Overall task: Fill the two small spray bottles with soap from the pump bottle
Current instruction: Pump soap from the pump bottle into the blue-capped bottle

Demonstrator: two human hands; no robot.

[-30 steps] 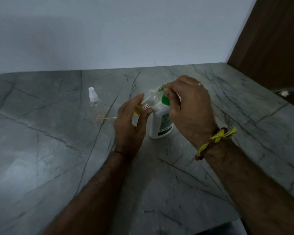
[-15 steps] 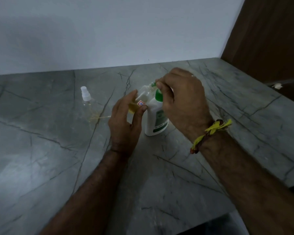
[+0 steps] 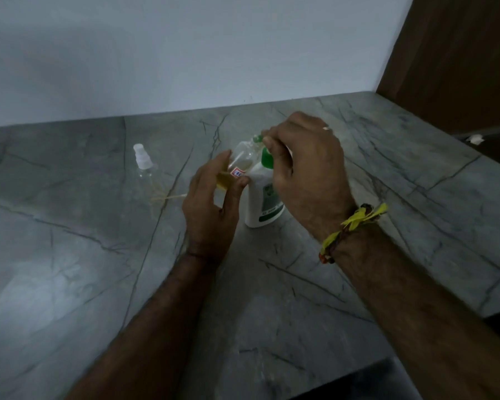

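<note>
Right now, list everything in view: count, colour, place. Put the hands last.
pump bottle: one, white with green collar and label, upright on the counter between the hands.
held spray bottle: one, clear with yellowish liquid at the bottom and a red-edged sticker, tilted against the pump's spout.
capped spray bottle: one, clear with white cap, upright on the counter, left of the hands.
counter: one, grey veined stone, against a pale wall.
wooden panel: one, brown, far right.
wrist thread: one, yellow and dark, on the right wrist.
left hand: holds the held spray bottle.
right hand: on top of the pump head.
</note>
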